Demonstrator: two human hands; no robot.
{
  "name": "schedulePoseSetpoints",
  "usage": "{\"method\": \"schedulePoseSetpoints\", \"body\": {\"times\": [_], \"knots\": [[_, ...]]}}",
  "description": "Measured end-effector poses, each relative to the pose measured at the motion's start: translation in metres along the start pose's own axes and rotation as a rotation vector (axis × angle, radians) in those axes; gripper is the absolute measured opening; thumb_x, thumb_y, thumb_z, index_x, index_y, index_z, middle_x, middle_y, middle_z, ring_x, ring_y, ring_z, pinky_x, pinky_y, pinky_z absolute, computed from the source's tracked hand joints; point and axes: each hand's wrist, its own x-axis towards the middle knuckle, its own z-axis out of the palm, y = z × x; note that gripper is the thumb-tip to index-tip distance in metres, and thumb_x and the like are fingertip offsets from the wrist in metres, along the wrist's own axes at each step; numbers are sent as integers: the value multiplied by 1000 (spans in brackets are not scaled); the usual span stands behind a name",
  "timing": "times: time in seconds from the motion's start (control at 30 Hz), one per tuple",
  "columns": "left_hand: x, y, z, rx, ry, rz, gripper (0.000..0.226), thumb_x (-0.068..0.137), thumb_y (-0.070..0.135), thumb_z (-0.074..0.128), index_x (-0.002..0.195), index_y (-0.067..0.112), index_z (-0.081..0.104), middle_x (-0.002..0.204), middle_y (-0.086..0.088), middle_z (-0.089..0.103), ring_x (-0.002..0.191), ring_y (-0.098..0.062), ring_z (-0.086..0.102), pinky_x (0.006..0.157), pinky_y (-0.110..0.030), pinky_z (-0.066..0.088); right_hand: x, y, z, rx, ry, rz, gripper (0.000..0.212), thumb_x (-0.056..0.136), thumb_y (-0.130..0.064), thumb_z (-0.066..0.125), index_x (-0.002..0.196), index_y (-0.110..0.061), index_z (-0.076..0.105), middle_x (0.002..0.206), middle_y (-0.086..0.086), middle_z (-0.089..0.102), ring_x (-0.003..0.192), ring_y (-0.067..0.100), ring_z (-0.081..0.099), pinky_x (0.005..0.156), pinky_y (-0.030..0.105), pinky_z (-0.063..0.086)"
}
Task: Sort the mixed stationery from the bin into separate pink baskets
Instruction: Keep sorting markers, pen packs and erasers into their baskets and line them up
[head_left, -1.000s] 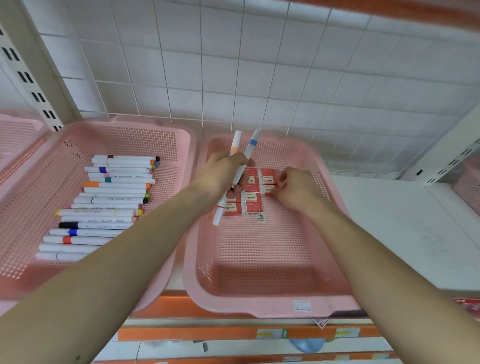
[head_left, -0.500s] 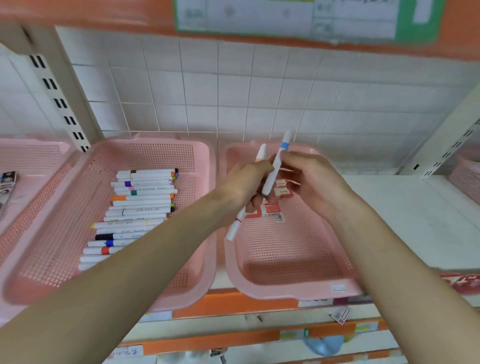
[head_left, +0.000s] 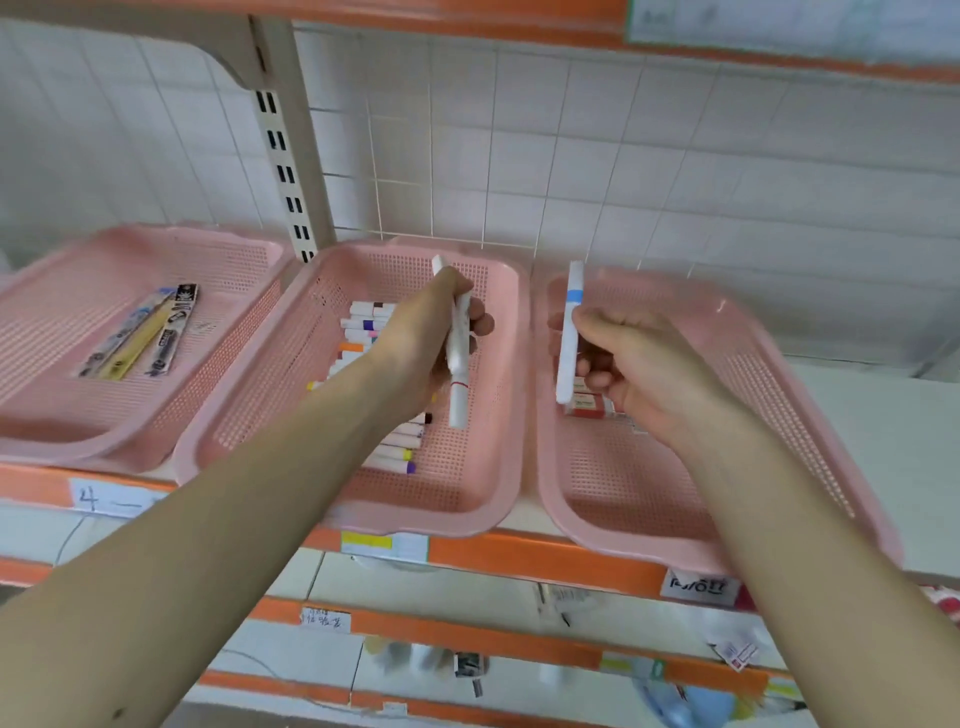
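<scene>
Three pink baskets stand side by side on the shelf. Over the middle basket (head_left: 488, 499), my left hand (head_left: 431, 332) grips a white marker (head_left: 460, 379) held nearly upright. A row of white markers with coloured caps (head_left: 395, 447) lies in that basket, partly hidden by my forearm. My right hand (head_left: 628, 364) holds a white marker with a blue band (head_left: 570, 332) upright over the right basket (head_left: 779, 374). Small red and white erasers (head_left: 589, 402) lie in the right basket, mostly hidden behind my right hand.
The left basket (head_left: 62, 415) holds a few packaged pens (head_left: 140, 332). An upright shelf post (head_left: 283, 140) rises between the left and middle baskets. A tiled wall stands behind. White shelf surface (head_left: 883, 441) extends right of the baskets. Orange shelf edges with labels run below.
My left hand held both markers; my right hand has taken the blue-banded one and the hands have parted. My left hand has moved over the marker basket. The view has swung left.
</scene>
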Motion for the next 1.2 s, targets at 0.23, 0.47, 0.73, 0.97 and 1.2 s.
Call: {"method": "schedulePoseSetpoints", "body": {"times": [0.23, 0.47, 0.73, 0.97, 1.2], "knots": [[-28, 1, -44, 23, 158, -37, 30, 99, 28, 47, 71, 16, 48, 56, 5, 49, 41, -8, 41, 40, -16, 37, -2, -6, 29, -7, -150, 63, 20, 95, 0, 51, 104, 4, 68, 75, 11, 69, 53, 11, 49, 44, 17, 34], [-29, 6, -90, 3, 224, 16, 28, 99, 27, 53, 74, 15, 55, 62, 3, 54, 53, -9, 51, 57, -24, 42, 4, -5, 69, -300, -190, -52, 19, 94, -11, 58, 101, -17, 74, 75, -4, 70, 54, 5, 53, 51, 19, 35], [-9, 28, -146, 65, 178, 48, 24, 101, 24, 52, 80, 14, 56, 64, 2, 53, 48, -9, 50, 51, -23, 44, 45, 3, 139, -903, -144, -274, 29, 90, -25, 69, 119, -28, 70, 98, -5, 68, 87, 16, 63, 70, 20, 44], [16, 34, -177, 177, 85, 55, 24, 100, 25, 52, 82, 9, 54, 60, -2, 47, 39, -11, 44, 45, -24, 36, 92, 29, 174, -1284, -90, -275, 27, 89, -16, 66, 115, -23, 72, 111, 1, 69, 100, 18, 61, 86, 28, 49], [30, 38, -189, 214, 9, 55, 23, 101, 26, 51, 85, 9, 54, 64, -2, 48, 44, -13, 44, 45, -24, 38, 103, 48, 183, -1358, -107, -179, 24, 86, -18, 68, 109, -24, 73, 108, 0, 68, 96, 16, 61, 85, 28, 50]]}}
